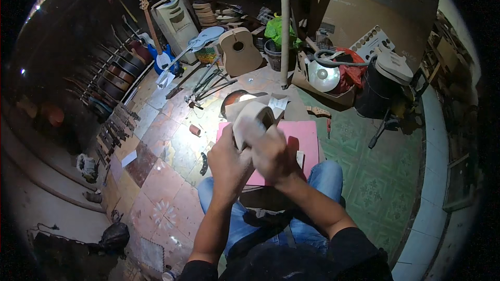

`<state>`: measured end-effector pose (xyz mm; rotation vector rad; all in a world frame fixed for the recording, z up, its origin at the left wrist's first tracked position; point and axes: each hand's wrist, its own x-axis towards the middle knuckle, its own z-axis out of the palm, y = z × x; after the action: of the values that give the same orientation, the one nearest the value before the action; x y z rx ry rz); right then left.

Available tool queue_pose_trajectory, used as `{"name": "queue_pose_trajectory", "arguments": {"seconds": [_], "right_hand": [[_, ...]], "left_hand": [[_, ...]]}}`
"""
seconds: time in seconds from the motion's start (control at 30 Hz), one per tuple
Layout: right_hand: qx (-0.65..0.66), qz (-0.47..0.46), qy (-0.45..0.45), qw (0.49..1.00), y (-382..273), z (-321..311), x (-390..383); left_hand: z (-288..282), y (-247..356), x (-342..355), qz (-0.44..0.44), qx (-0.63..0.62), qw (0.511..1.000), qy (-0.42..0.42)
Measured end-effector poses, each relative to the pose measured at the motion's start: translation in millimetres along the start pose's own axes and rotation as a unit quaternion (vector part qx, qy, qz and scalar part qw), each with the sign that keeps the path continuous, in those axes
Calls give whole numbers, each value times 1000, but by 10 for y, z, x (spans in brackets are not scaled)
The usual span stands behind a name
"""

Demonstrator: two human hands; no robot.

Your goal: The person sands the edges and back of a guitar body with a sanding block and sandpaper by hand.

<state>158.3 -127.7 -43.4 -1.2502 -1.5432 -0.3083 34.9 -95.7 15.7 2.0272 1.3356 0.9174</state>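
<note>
Gripping pale wood piece (pixel 251 119) w/ 2 closed hands, left hand (pixel 228 164), right hand (pixel 272 153), over pink board (pixel 304 138) edge

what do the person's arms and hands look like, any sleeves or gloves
Both hands are bare, no gloves: left hand, right hand. The forearms are bare too, with short black sleeves ending near the elbows. No watch, rings or markings can be made out.

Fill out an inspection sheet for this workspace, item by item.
Surface: tiled floor with a pink mat.
Job's things: pale curved wooden piece, held above the mat.
Clutter: unfinished acoustic guitar body, blue electric guitar, metal clamps, black bucket.
Grippers: left hand and right hand both grip the wooden piece.
Cables: grey hose.
Surroundings: row of guitars, cardboard sheet.
</note>
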Motion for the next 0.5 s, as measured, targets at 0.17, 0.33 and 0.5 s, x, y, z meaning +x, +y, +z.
{"name": "queue_pose_trajectory", "arguments": {"seconds": [0.17,0.33,0.5], "right_hand": [[32,63,67,995,136,-49,157],[66,41,93,993,161,47,40],[91,152,92,980,328,-4,107]], "left_hand": [[35,-45,-57,33,8,999,10],[82,-50,-120,49,-12,998,34],[47,-51,-178,51,-25,998,15]]}}
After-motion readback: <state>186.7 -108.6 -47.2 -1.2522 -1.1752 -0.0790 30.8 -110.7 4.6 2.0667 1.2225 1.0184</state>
